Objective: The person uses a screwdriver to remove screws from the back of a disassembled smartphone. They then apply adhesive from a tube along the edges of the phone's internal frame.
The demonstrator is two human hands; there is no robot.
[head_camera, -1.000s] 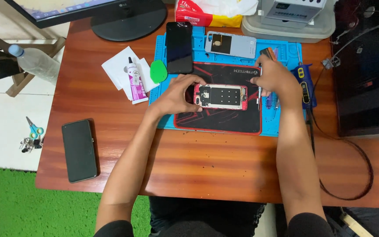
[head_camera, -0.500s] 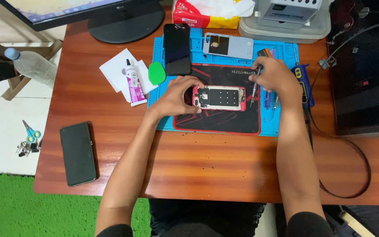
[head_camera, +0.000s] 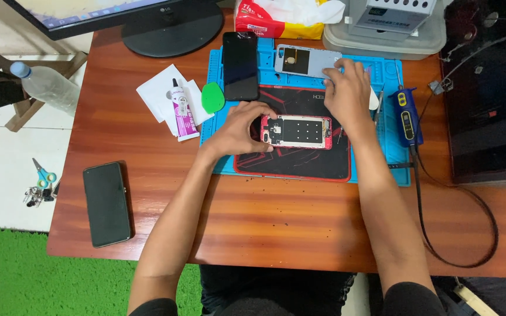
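I have my left hand [head_camera: 238, 129] on the left end of the opened phone [head_camera: 297, 131], a red-framed one lying face down with its insides showing. The fingers curl around that end, thumb below and fingertips above, clamped lightly on the frame. The phone lies lengthwise on the black mat [head_camera: 294, 158], which sits on top of the blue work mat [head_camera: 393, 158] in the middle of the wooden desk [head_camera: 265, 216].

My right hand [head_camera: 346, 93] is away from the phone, up at the top edge of the blue mat, fingertips resting by the grey back cover [head_camera: 306, 60]. Its fingers are bunched loosely together; I cannot tell whether they pinch anything.

Just left of the cover lies a black screen panel [head_camera: 240, 64], and beside that a green pick [head_camera: 212, 97]. A glue tube [head_camera: 180, 108] lies on white paper further left. A blue tool with a cable [head_camera: 406, 114] lies on the mat's right side. Near the desk's left edge rests another black phone [head_camera: 106, 203].
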